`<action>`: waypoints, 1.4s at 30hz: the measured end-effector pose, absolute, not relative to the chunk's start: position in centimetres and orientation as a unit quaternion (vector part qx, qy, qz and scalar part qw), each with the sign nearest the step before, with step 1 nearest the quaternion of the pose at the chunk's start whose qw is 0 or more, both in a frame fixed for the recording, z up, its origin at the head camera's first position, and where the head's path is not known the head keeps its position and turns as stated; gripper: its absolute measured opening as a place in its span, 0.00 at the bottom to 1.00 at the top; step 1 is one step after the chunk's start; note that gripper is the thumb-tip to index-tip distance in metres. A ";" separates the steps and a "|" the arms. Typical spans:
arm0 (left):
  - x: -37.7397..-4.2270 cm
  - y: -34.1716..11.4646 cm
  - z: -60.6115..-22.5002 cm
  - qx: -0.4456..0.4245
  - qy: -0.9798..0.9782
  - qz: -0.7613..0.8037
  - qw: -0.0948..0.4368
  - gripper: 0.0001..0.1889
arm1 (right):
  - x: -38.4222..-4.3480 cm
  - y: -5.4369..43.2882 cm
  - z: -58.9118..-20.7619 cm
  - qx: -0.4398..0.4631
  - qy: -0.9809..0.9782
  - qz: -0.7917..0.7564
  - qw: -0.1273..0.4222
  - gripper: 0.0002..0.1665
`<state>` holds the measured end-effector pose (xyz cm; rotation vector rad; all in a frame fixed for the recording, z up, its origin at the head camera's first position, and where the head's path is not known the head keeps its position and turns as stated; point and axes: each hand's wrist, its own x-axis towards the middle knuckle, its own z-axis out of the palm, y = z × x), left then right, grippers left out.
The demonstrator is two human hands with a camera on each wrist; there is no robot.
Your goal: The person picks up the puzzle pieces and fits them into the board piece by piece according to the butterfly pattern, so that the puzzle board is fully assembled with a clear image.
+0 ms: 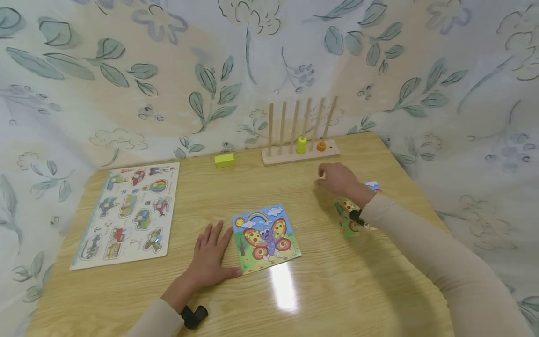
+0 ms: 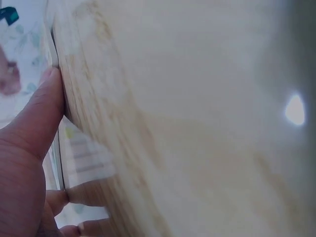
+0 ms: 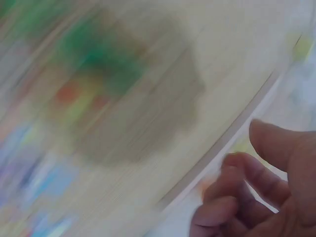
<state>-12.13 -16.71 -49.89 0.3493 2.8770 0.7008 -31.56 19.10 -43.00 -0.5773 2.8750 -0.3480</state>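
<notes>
A square butterfly picture board [image 1: 268, 238] lies flat on the table near the middle. My left hand [image 1: 209, 262] rests beside it with fingers spread; the thumb touches its lower left corner. In the left wrist view, the left hand's thumb [image 2: 42, 111] lies along a thin edge. My right hand [image 1: 338, 180] hovers over the right part of the table, fingers loosely bent and nothing visible between them. Below that forearm are picture puzzle pieces [image 1: 347, 227], partly hidden by the wrist. The right wrist view shows blurred coloured pieces [image 3: 94, 59] and the bent fingers [image 3: 217, 212].
Along the back edge stand a wooden peg rack [image 1: 275, 158] with yellow and orange beads and a yellow-green block [image 1: 224, 160]. At left lies a vehicle puzzle board [image 1: 126, 224]. Patterned fabric [image 1: 168, 93] hangs behind the wooden table [image 1: 236, 309].
</notes>
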 end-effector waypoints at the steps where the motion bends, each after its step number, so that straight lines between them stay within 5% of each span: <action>1: -12.1 -16.8 -49.9 0.116 0.962 0.233 0.081 0.56 | -32.1 21.0 -43.0 -0.182 0.972 -0.108 0.099 0.19; 9: -12.1 -17.0 -49.7 0.121 0.961 0.234 0.082 0.56 | -33.8 32.0 -44.9 -0.139 0.976 -0.094 0.137 0.28; 22: -12.2 -16.7 -50.1 0.118 0.960 0.243 0.076 0.56 | -33.9 34.0 -46.4 -0.140 0.975 -0.111 0.133 0.28; 27: -12.3 -16.7 -50.0 0.119 0.960 0.241 0.082 0.56 | -33.6 31.2 -45.3 -0.138 0.974 -0.136 0.117 0.22; 32: -12.1 -17.1 -49.9 0.115 0.961 0.240 0.079 0.56 | -32.7 23.2 -43.8 -0.204 0.954 -0.203 0.084 0.15; 42: -12.3 -16.9 -50.0 0.119 0.958 0.249 0.080 0.57 | -28.9 10.9 -45.3 -0.324 0.883 -0.272 0.204 0.14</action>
